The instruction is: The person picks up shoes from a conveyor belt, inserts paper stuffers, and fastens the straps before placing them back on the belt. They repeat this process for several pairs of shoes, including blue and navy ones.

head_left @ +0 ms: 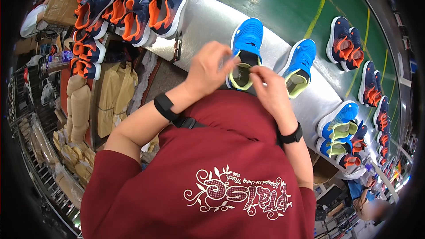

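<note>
A blue sneaker (249, 33) with a white sole and pale green lining stands on the metal table right in front of me, its toe pointing away. My left hand (211, 68) is at the left side of its opening, fingers bent and thumb apart, the thumb tip by the collar. On the other side, my right hand (271, 89) pinches the right edge of the collar between thumb and finger. The dark insole shows between my hands. Just right of it stands a second blue sneaker (302, 59), untouched, angled the same way.
Several navy and orange sneakers (170, 6) stand at the table's (206, 13) far left. More blue sneakers (338, 119) sit at the right. Beyond the edge, a row of navy and orange shoes (341, 44) runs along the green surface. Brown paper (116, 93) hangs at left; a person (364, 199) is at lower right.
</note>
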{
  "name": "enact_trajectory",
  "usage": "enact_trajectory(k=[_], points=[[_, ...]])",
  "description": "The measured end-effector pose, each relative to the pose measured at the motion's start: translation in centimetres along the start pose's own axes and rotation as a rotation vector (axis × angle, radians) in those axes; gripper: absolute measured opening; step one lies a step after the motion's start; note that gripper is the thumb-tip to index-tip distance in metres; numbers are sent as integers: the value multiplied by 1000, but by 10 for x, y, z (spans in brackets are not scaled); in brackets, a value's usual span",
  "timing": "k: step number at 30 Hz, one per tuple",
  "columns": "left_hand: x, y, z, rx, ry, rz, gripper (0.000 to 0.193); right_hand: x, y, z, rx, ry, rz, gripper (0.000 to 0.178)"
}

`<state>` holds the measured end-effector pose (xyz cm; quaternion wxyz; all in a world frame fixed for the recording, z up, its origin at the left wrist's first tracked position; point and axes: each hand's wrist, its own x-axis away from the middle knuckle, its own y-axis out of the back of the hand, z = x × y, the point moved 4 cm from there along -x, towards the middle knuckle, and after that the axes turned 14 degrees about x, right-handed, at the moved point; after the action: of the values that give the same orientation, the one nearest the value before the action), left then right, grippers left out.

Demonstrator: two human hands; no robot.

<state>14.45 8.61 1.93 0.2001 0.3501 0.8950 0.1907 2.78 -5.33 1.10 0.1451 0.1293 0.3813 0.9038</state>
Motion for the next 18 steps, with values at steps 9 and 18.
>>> enact_trajectory(k=[9,18], points=[[-57,-30,43,434,519,351,38,-29,-75,5,468,55,313,35],[-39,-43,64,809,847,333,27,-19,-47,-16,74,-71,303,30]])
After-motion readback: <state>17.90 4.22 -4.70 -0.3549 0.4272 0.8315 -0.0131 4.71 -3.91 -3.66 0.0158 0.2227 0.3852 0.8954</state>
